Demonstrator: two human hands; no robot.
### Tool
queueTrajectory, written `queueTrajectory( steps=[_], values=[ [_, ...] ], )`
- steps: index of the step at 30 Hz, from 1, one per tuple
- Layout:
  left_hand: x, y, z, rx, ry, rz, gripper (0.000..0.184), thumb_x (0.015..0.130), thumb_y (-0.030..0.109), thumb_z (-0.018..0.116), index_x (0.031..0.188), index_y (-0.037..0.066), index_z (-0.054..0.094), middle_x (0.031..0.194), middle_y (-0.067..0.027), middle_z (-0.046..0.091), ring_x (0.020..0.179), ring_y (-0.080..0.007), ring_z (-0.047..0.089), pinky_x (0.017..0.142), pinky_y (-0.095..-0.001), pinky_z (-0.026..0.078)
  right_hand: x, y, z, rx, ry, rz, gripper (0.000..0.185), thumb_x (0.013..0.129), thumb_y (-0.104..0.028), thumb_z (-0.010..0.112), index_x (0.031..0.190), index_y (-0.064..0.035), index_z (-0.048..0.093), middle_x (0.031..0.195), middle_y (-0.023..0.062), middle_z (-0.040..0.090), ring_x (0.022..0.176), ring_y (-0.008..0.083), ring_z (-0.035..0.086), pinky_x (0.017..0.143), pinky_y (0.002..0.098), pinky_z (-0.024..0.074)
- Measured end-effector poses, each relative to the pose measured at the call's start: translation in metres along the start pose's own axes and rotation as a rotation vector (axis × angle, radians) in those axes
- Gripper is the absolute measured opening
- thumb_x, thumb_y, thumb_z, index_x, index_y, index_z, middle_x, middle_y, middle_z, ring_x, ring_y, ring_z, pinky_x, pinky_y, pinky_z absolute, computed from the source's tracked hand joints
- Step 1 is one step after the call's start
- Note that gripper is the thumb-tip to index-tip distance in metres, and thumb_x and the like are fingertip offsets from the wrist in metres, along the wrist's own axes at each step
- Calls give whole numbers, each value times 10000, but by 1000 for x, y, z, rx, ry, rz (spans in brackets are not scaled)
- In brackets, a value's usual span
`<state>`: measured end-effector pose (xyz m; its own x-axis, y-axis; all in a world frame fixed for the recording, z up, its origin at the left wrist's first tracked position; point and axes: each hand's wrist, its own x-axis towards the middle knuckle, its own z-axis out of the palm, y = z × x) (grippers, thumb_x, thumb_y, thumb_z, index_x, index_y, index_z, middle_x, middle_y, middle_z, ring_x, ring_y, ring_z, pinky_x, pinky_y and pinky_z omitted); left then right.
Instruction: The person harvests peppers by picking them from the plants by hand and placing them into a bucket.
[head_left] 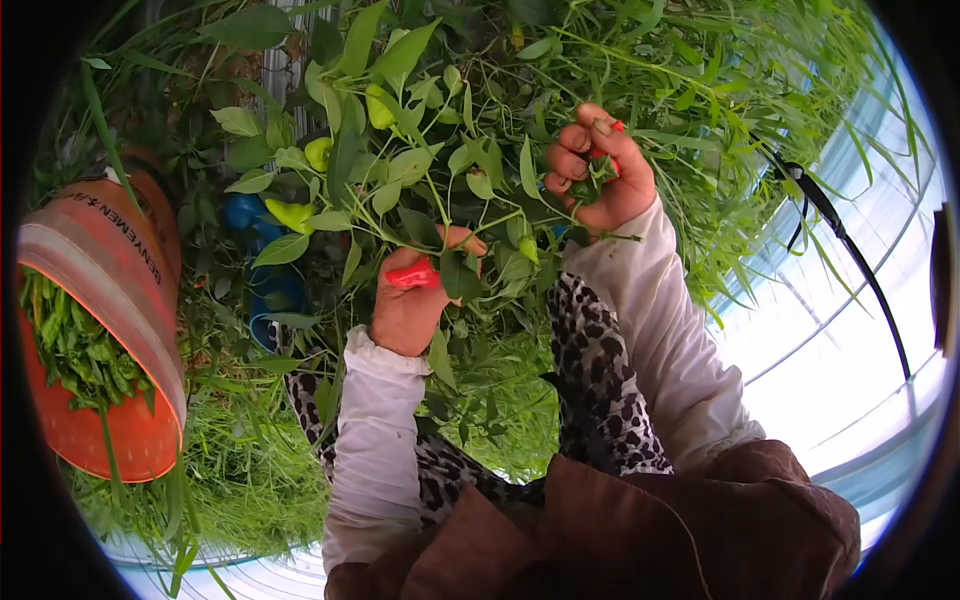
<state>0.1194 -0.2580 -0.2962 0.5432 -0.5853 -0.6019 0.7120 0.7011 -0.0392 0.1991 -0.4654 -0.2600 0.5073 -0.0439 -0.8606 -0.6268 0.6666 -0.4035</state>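
My left hand (405, 318) is low among the leaves of a pepper plant (410, 165), its fingers curled and partly hidden. A glossy red pepper (413, 274) lies against this hand, in its grip. Further right and higher, my right hand (622, 180) is closed with curled fingers around another red pepper (604, 158) with a green stem end; how many it holds I cannot tell. Pale green peppers (290, 214) hang on the plant left of my hands, and a small green pepper (528, 249) hangs between them.
At the left an orange bucket (110, 240) lies tilted, its mouth towards me, with many green peppers (85, 335) inside. A blue object (272, 285) stands behind the leaves. Tall grass (760, 90) surrounds the plant. A black strap or tube (850, 245) crosses pale sheeting (800, 330) at the right.
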Motion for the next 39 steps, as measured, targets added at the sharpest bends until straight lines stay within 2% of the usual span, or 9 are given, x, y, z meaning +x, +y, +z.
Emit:
queueTrajectory(
  steps=[1,2,7,10,15,25,27,37,39],
  values=[
    [-1,4,10,360,132,57,323,760,-11,578,1081,-8,539,989,-89,587,889,-156,543,776,-282,441,-2,9,3,23,14,14,209,753,-196,592,946,-145,532,706,30,471,569,170,441,501,312,353],
    [0,6,17,311,186,18,432,702,-71,616,1120,-17,520,1036,-52,584,920,-112,531,801,-247,424,-1,21,4,-1,20,-25,229,753,-182,588,969,-127,535,714,54,499,558,185,461,496,315,363],
    [5,2,28,331,183,136,428,695,-11,641,1107,-19,522,971,-37,602,892,-99,534,788,-245,428,-17,65,46,-154,106,-214,169,752,-60,551,918,-31,546,723,49,520,632,127,486,601,252,415],
    [7,-6,19,505,172,71,323,708,-13,625,1024,-7,554,948,-34,597,870,-86,532,754,-256,438,-30,65,55,-640,79,-341,194,722,19,537,911,-25,541,756,13,502,665,79,455,635,208,390],
    [5,2,19,532,61,62,308,729,-2,619,1030,5,553,943,-30,596,874,-96,535,759,-262,437,-30,59,49,-977,-111,-453,221,692,16,560,905,-43,551,772,16,494,682,80,454,631,210,385],
    [2,-5,9,583,112,14,232,757,37,624,983,15,573,899,-21,594,819,-89,532,716,-248,439,-21,60,49,-567,12,-175,232,691,-84,530,914,-20,536,661,48,513,600,120,470,567,235,375],
    [3,-2,16,594,96,23,206,760,46,628,959,13,581,882,-20,592,791,-86,530,692,-244,441,-14,53,37,-265,-125,14,207,711,-48,518,913,-16,551,688,54,529,575,113,476,544,245,393],
    [3,1,22,792,-1,83,254,743,30,652,973,-30,563,914,-68,606,806,-131,561,732,-272,449,-2,26,16,312,-185,278,245,758,-192,502,956,-52,540,680,31,466,513,104,362,480,253,317],
    [6,-5,21,703,21,77,233,740,31,650,952,-25,571,895,-72,609,798,-130,564,720,-269,450,-3,15,16,308,-223,274,223,750,-151,524,952,-59,552,713,34,487,546,115,406,513,261,358]
  ],
)
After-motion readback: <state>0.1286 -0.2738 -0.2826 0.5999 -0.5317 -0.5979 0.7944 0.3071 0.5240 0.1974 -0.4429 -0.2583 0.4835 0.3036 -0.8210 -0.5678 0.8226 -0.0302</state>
